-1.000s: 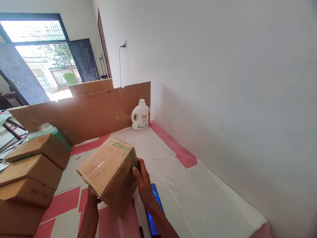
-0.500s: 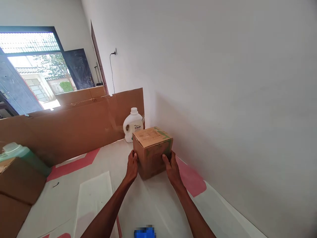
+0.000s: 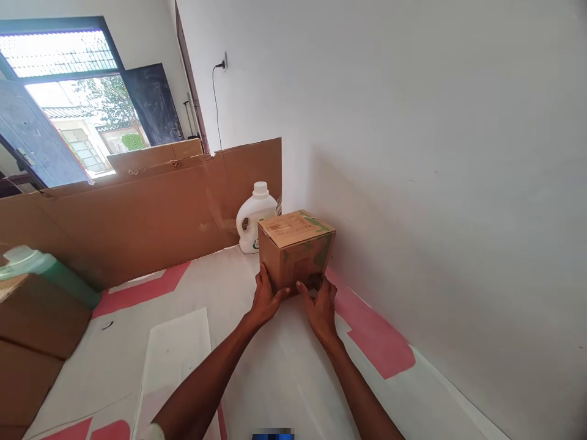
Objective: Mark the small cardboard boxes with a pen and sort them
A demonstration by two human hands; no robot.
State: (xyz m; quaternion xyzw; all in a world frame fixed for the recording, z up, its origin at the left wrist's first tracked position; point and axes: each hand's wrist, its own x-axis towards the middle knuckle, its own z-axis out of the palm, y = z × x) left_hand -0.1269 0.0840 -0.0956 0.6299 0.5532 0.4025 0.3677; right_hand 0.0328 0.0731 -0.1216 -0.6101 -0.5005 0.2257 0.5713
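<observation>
A small brown cardboard box [image 3: 302, 263] with green markings and tape on its top stands close to the wall. My left hand [image 3: 266, 298] holds its lower left side, thumb along the bottom front edge. On the right, my right hand [image 3: 321, 305] grips the lower right corner, its thumb against the front face. Some fingertips are hidden by the box, and I cannot tell whether its base touches the surface. Just behind the box, partly covered by it, is a white detergent jug [image 3: 257, 211] with a handle.
A tall cardboard panel [image 3: 151, 220] borders the far side of the white and pink surface [image 3: 243, 366]. At left are cardboard boxes [image 3: 32, 342] and a green-liquid container [image 3: 55, 269]. The white wall [image 3: 435, 183] runs along the right. A flat white sheet [image 3: 178, 342] lies left of my arms.
The box has moved slightly farther off toward the wall and jug. Both hands have shifted lower on it, with thumbs closer together at its front. The camera view has tilted down somewhat.
</observation>
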